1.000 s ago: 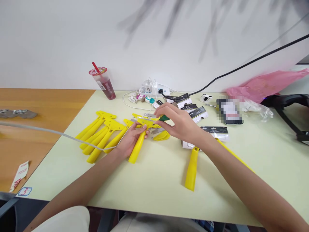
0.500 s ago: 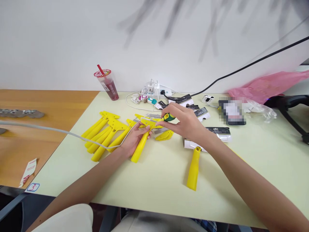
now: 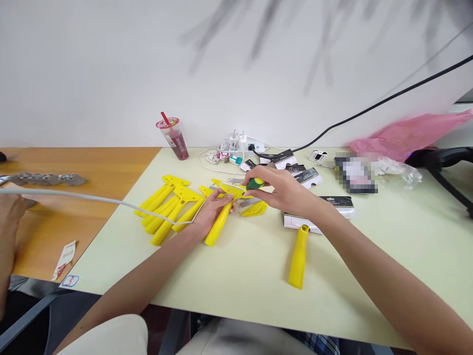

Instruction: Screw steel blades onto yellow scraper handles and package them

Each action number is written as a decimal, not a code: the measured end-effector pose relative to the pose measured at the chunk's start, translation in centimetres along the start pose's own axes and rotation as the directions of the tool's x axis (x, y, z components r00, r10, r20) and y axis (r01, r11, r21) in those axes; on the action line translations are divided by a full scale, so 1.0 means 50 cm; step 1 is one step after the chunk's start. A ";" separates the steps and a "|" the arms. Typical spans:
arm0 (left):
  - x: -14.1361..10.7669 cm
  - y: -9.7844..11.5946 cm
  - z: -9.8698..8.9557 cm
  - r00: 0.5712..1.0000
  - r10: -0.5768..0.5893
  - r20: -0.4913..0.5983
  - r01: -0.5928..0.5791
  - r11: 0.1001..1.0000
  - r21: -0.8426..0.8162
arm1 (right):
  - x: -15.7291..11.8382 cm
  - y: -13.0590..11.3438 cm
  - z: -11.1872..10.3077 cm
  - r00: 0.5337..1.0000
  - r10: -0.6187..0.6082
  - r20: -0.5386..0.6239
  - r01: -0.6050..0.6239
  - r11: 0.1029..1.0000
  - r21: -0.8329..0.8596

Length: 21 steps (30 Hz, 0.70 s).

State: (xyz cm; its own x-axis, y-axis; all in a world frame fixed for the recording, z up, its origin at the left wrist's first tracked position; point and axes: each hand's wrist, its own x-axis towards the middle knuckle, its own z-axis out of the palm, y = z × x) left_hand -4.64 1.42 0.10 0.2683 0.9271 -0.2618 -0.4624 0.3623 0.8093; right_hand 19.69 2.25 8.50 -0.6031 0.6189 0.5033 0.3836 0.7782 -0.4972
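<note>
My left hand [image 3: 212,213] grips the handle of a yellow plastic scraper [image 3: 219,224], whose wide T-shaped head [image 3: 231,190] points away from me. My right hand [image 3: 279,190] holds a screwdriver with a green and yellow handle [image 3: 255,183], its tip hidden by my fingers at the scraper head. Several more yellow scrapers [image 3: 166,209] lie in a heap just left of my left hand. A small yellow blade cover [image 3: 254,209] lies beneath my right hand. Another yellow scraper handle [image 3: 298,257] lies to the right, partly on a white package [image 3: 300,223].
Black and white blade packages [image 3: 306,177] lie at the back, near a power strip [image 3: 246,145] and a drink cup [image 3: 173,140]. A white cable [image 3: 92,197] crosses the pale table [image 3: 236,276]. Another person's hand [image 3: 9,217] rests at the wooden table [image 3: 62,227] on the left.
The view has shifted, so the table sits lower and further right in the frame. Another person's hand has entered at the left. My hands still hold the scraper and screwdriver together.
</note>
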 end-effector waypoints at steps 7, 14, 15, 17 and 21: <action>-0.002 0.002 0.003 0.996 0.086 0.002 -0.086 0.996 0.006 | -0.005 0.018 0.002 0.998 0.008 -0.068 -0.014 0.995 -0.094; -0.016 0.001 0.022 0.994 0.102 -0.041 -0.103 0.994 -0.022 | 0.002 -0.019 -0.014 0.994 -0.040 -0.098 0.018 0.975 -0.219; -0.019 0.002 0.027 0.993 0.115 -0.040 -0.117 0.993 -0.030 | 0.003 -0.030 -0.018 0.995 -0.036 -0.095 0.016 0.978 -0.208; -0.025 0.004 0.039 0.988 0.149 -0.034 -0.150 0.988 -0.036 | 0.004 -0.049 -0.026 0.994 -0.016 -0.107 0.000 0.990 -0.140; -0.036 0.014 0.067 0.976 0.208 -0.058 -0.209 0.978 -0.013 | 0.004 -0.074 -0.035 0.993 -0.049 -0.105 0.042 0.996 -0.074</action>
State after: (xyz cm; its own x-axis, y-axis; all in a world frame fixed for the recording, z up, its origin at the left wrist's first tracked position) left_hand -2.61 -0.32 2.93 0.1164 0.9862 -0.1178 -0.5195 0.1615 0.8390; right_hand 19.36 -0.30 11.67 -0.5442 0.5875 0.5989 0.4086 0.8091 -0.4224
